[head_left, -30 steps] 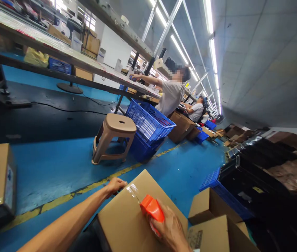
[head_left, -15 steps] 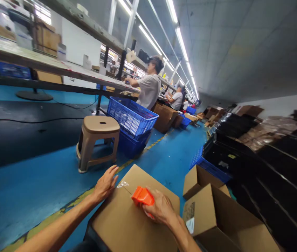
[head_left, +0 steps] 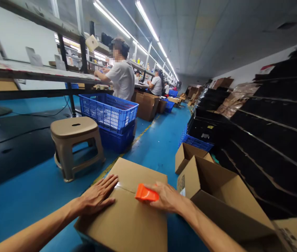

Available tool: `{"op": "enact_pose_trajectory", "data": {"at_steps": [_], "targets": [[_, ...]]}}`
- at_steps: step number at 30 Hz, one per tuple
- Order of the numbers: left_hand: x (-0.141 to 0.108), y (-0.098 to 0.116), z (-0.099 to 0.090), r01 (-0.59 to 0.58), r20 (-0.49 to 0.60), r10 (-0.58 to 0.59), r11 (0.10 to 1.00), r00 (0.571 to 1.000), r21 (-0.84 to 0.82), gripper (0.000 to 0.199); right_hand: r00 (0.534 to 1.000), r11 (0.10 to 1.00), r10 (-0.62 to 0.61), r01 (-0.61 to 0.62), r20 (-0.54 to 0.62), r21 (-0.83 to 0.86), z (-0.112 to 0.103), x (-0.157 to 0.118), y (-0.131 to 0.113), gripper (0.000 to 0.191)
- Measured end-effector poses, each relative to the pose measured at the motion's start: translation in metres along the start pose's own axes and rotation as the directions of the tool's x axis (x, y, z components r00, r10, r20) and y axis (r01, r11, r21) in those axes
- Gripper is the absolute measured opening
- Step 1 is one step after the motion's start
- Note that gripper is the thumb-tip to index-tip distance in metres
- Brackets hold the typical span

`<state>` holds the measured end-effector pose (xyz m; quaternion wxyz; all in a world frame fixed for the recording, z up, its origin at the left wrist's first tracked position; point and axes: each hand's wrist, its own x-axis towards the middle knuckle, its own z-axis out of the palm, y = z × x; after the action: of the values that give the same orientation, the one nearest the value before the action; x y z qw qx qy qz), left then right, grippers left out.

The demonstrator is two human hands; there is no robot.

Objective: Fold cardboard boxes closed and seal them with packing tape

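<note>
A closed cardboard box (head_left: 130,224) stands in front of me, with a seam running across its top and a shiny piece of clear tape (head_left: 118,185) at the seam's left end. My left hand (head_left: 97,196) lies flat on the box's left edge beside the tape, fingers spread. Wrapped round an orange tape dispenser (head_left: 145,193), my right hand (head_left: 165,196) is over the right half of the box top, by the seam. The fingertips of that hand are partly hidden behind the dispenser.
Open cardboard boxes (head_left: 224,196) stand at the right, beside tall black stacks (head_left: 277,140). A beige stool (head_left: 76,140) and stacked blue crates (head_left: 109,112) are at the left. Beyond them a person (head_left: 123,75) works at a long bench (head_left: 43,73).
My left hand has come down flat onto the box edge. The orange dispenser has moved right along the seam with my right hand. The view has turned to the right.
</note>
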<state>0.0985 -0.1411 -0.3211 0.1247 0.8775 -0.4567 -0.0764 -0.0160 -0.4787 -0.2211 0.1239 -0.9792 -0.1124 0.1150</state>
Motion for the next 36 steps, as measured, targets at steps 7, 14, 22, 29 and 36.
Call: {"op": "enact_pose_trajectory", "data": {"at_steps": [7, 14, 22, 29, 36], "targets": [[0.001, -0.005, 0.005, -0.052, -0.083, 0.063, 0.99, 0.995, 0.132, 0.079, 0.996, 0.994, 0.09, -0.091, -0.018, -0.065, 0.011, -0.068, 0.067, 0.058], [0.014, 0.002, 0.011, -0.148, -0.206, 0.219, 0.938, 0.954, 0.312, 0.091, 0.994, 0.985, 0.087, -0.095, -0.062, -0.145, 0.014, -0.071, 0.071, 0.062], [0.095, 0.14, 0.042, -0.346, -0.047, 0.35, 0.935, 0.935, 0.082, 0.077, 0.994, 0.981, 0.108, -0.109, -0.019, -0.159, 0.003, -0.065, 0.064, 0.054], [0.103, 0.137, 0.047, -0.317, 0.017, 0.318, 0.942, 0.948, 0.111, 0.074, 0.993, 0.985, 0.114, -0.117, -0.03, -0.125, 0.005, -0.123, 0.111, 0.045], [0.114, 0.131, 0.056, -0.359, 0.006, 0.362, 0.921, 0.932, 0.153, 0.078, 0.964, 0.942, 0.261, -0.242, 0.054, -0.23, 0.023, -0.123, 0.109, 0.057]]}}
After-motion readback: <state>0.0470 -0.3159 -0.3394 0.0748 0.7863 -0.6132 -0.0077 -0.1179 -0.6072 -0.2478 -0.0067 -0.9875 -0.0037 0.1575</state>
